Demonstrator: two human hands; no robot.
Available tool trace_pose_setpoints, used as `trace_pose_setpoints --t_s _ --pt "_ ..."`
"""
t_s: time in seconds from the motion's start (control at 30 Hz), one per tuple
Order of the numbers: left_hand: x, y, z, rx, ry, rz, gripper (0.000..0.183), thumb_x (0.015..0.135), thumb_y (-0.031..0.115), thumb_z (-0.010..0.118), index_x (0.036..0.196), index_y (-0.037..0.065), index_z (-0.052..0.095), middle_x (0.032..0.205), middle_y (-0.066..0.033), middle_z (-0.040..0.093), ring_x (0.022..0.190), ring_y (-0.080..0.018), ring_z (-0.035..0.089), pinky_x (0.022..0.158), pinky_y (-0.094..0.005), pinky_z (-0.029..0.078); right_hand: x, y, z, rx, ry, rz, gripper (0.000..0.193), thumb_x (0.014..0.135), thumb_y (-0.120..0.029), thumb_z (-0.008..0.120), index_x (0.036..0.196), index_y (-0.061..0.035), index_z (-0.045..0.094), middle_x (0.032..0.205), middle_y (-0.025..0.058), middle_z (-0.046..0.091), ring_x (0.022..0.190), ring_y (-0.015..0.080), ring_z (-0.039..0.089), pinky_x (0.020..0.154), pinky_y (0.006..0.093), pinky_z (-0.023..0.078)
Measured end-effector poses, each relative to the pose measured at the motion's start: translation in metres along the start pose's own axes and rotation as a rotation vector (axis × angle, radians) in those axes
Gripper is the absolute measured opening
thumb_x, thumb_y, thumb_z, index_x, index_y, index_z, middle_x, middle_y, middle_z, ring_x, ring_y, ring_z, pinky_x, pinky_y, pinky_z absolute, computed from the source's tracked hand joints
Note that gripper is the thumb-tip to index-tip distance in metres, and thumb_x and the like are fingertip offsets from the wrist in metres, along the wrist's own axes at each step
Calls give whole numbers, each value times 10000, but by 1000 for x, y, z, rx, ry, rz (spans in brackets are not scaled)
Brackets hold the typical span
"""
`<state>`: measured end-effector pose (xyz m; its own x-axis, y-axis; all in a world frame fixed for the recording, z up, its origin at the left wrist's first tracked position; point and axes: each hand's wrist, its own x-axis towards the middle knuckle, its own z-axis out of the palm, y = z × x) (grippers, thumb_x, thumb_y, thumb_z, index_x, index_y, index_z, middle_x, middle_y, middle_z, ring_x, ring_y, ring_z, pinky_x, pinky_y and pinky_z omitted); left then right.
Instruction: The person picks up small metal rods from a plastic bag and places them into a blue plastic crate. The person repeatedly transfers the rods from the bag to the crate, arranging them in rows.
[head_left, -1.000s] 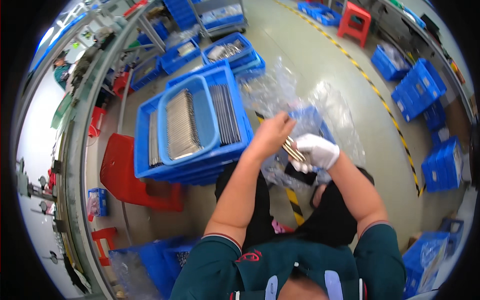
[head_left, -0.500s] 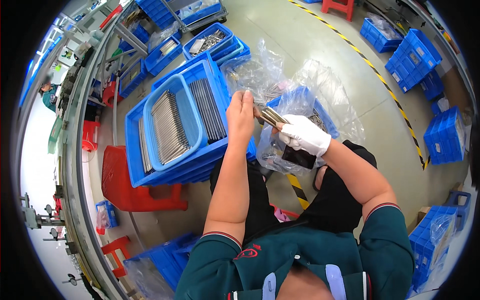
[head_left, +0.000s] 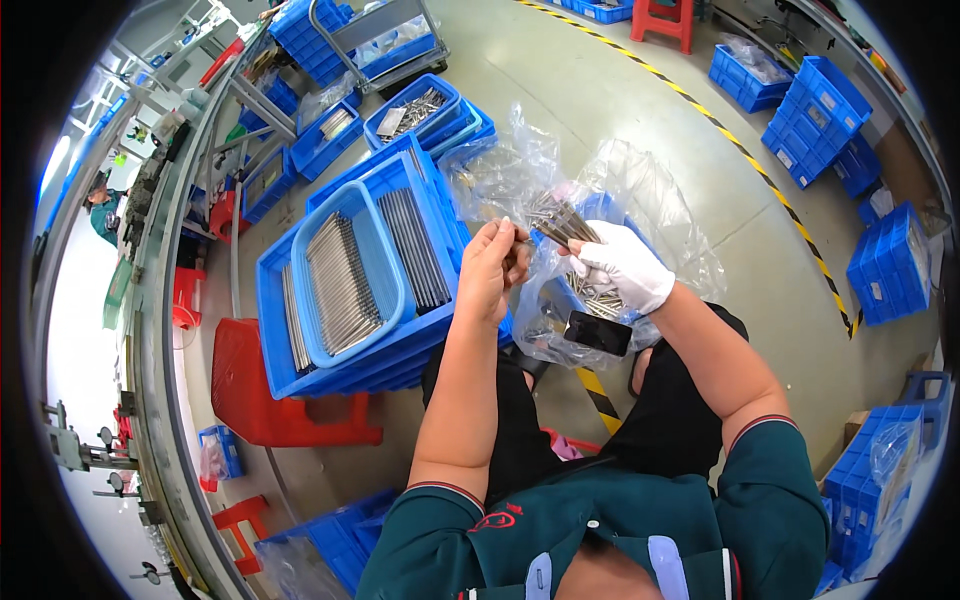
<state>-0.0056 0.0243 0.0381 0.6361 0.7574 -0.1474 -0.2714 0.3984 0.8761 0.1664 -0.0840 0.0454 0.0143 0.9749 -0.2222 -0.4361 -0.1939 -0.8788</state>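
Observation:
My right hand (head_left: 628, 270), in a white glove, is closed around a bundle of thin metal rods (head_left: 566, 226). The rods slant up and to the left out of its grip. Just left of them is my bare left hand (head_left: 486, 272), its fingers curled and thumb against fingertips. Whatever it may pinch is too small to tell. Below the right hand, more metal rods (head_left: 600, 300) lie loose in a blue bin lined with a clear plastic bag (head_left: 690, 235). A black phone (head_left: 597, 333) rests at the bin's near side.
On my left, a light-blue tray (head_left: 408, 308) of neatly lined metal rods sits on stacked blue crates (head_left: 272, 300), beside darker rods (head_left: 415, 245). A red stool (head_left: 240, 390) stands near them. Blue crates (head_left: 888, 265) line the right side, past yellow-black floor tape (head_left: 760, 172).
My left hand has moved down and away from the rod ends, its fingers now curled. The right hand has tilted the bundle upward. More of the phone and the loose rods shows.

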Motion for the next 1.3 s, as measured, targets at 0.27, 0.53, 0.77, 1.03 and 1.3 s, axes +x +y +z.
trace_pose_setpoints --t_s 0.27,0.53,0.77,1.03,1.3 --pt "1 -4 1 -220 -103 -41 219 956 224 514 945 15 577 627 -40 520 483 -96 378 489 -249 317 3 2 -1 -383 162 -143 205 878 -221 596 885 -16 602 683 -5 528 604 77 452 553 245 377" --pt "2 -9 -1 -261 -136 -72 212 951 219 528 969 24 608 642 -24 524 514 -94 391 516 -257 326 0 1 2 -789 237 -336 214 877 -206 572 934 0 580 711 133 553 646 210 524 627 335 439" --pt "3 -15 2 -222 -135 -69 222 939 214 547 997 11 618 662 -19 536 559 -99 431 574 -264 370 -2 1 5 -947 266 -404 217 883 -220 559 938 -10 565 758 208 578 679 363 558 616 387 441" --pt "3 -13 -6 -578 -283 -252 204 895 107 563 1057 -14 589 743 -64 583 624 -140 480 650 -307 399 -8 -3 10 -992 243 -501 193 893 -215 551 910 -23 556 754 210 576 704 392 570 608 408 443" --pt "2 -18 -2 -631 -232 -240 164 875 96 587 1021 25 610 734 -68 563 611 -149 452 651 -298 386 -6 1 8 -1022 258 -523 163 888 -196 559 895 -34 549 735 200 572 681 389 565 590 417 441"
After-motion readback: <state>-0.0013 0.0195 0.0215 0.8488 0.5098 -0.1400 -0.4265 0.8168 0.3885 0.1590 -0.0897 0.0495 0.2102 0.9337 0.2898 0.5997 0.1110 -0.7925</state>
